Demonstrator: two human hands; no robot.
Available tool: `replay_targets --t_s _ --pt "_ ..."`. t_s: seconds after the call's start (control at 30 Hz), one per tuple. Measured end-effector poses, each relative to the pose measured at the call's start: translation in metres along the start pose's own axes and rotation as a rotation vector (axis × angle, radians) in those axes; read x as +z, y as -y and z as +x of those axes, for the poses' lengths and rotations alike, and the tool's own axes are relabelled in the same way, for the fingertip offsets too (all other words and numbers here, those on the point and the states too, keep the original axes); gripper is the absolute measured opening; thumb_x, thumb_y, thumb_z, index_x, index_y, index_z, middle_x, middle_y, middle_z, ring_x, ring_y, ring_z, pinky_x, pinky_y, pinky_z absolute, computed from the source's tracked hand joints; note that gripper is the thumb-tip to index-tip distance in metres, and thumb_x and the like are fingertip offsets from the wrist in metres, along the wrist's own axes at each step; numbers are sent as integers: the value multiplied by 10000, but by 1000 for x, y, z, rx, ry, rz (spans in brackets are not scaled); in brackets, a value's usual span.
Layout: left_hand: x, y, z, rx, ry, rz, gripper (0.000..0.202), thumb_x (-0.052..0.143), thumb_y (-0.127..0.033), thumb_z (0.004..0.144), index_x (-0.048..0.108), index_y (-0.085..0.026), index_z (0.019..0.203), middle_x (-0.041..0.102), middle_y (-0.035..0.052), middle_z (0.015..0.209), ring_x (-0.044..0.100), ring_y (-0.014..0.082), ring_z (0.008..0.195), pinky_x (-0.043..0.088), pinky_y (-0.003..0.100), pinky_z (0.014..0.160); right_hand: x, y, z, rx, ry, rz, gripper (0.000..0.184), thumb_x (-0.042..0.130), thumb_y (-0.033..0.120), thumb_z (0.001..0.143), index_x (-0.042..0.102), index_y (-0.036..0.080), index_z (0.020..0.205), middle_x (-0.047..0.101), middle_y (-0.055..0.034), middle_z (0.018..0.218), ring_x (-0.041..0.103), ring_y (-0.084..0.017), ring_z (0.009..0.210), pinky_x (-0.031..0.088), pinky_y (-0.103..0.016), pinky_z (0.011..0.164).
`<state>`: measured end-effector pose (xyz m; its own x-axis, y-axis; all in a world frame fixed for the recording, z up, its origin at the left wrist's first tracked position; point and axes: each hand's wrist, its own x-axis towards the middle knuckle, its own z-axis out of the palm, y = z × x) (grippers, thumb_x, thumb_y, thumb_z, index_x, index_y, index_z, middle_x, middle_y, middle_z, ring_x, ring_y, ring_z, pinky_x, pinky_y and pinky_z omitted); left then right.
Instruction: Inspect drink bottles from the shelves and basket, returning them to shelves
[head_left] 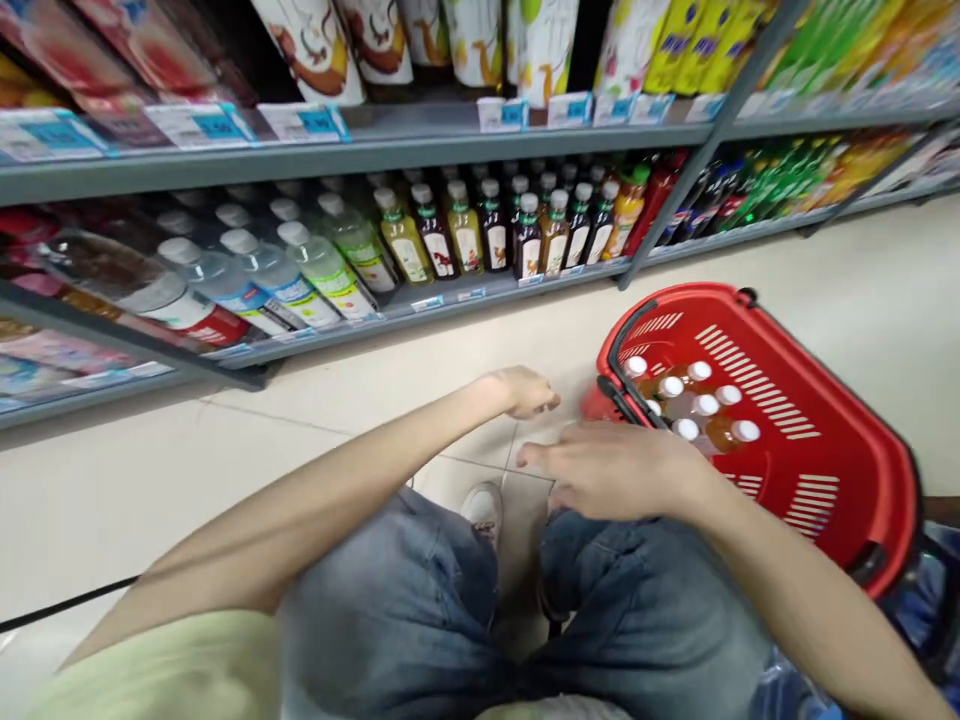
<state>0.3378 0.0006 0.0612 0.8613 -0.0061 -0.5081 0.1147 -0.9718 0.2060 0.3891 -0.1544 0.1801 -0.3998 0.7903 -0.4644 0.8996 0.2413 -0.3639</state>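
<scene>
My left hand (527, 391) hangs over the floor in front of my knees. Its fingers are loosely curled together, and nothing shows in them. Just to the right, my right hand (611, 468) is held palm down with its fingers partly stretched and slightly apart, holding nothing. It is nearest to a red shopping basket (847, 480) on the floor at my right, and overlaps its near side in the view. Inside the basket, several white-capped bottles (705, 406) with amber or pale contents stand upright at the left end.
On the low shelf (420, 300) ahead stand clear drink bottles (300, 260) and small dark and yellow bottles (491, 230). Cartons (547, 50) and price tags (502, 115) line the upper shelf. A shelf post (675, 200) rises near the basket. My shoe (484, 505) rests on the tiled floor.
</scene>
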Motion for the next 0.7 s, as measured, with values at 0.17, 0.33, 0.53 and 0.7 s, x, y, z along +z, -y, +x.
replay_targets --t_s 0.17,0.33,0.53,0.7 --pt "-18 -10 -18 -89 -18 67 298 620 -225 903 699 -157 1182 738 143 1083 679 248 947 477 325 836 -16 -53 3 160 -38 135 488 532 113 916 492 148 1401 718 -89 1089 660 -201 1003 474 -287 888" --pt "-29 -27 -48 -160 -57 32 427 550 -275 957 574 -188 1374 688 164 1234 670 296 1061 498 377 878 -10 -90 1 338 -171 167 449 584 257 958 507 134 1383 722 -99 1112 641 -222 1045 461 -306 915" --pt "-19 -63 -75 -143 -94 -37 427 530 -296 956 583 -155 1355 683 202 1223 679 338 1055 506 411 856 -3 -134 -25 410 -546 311 376 590 255 948 579 144 1307 726 -72 1071 665 -158 951 481 -262 907" --pt "-9 -82 -82 -106 -70 -28 395 589 -348 923 641 -185 1279 709 175 1177 688 328 1055 523 387 835 31 -180 -63 736 -848 303 345 456 271 977 629 143 1247 641 -130 1301 629 -195 1119 446 -330 1021"
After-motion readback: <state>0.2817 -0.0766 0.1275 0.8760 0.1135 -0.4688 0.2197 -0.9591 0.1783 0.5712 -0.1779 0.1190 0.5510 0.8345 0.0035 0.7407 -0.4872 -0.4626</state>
